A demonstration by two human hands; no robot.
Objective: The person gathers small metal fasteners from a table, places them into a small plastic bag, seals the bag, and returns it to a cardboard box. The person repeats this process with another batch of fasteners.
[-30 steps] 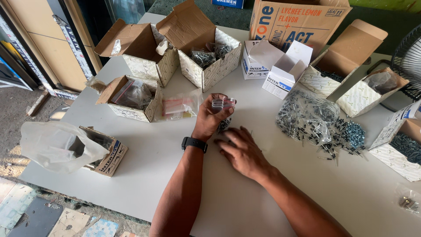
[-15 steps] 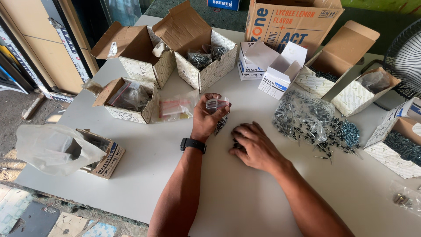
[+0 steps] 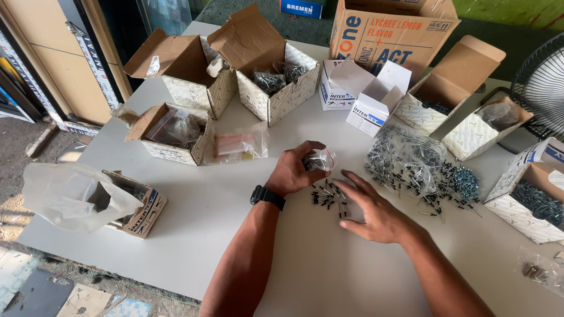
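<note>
Since half a second earlier, the right hand (image 3: 376, 214) had slid off the small black screws (image 3: 328, 196) toward four o'clock and opened flat, fingers spread wide, leaving them bare on the white table (image 3: 205, 217). The left hand (image 3: 294, 170) had stayed put, closed around a small clear bag (image 3: 320, 159) just at twelve o'clock of the screws.

Judging by looks, the bag was light, limp and slippery, best pinched at its open mouth; the screws were hard, tiny and apt to roll, so better picked up in a gathered pinch.

At two o'clock lay a big heap of loose screws (image 3: 411, 164) on plastic, near enough to get mixed in. At ten o'clock lay a flat pack of pinkish bags (image 3: 238, 144), with open cardboard boxes (image 3: 276, 82) beyond and a white plastic bag (image 3: 64, 194) at nine o'clock.
</note>
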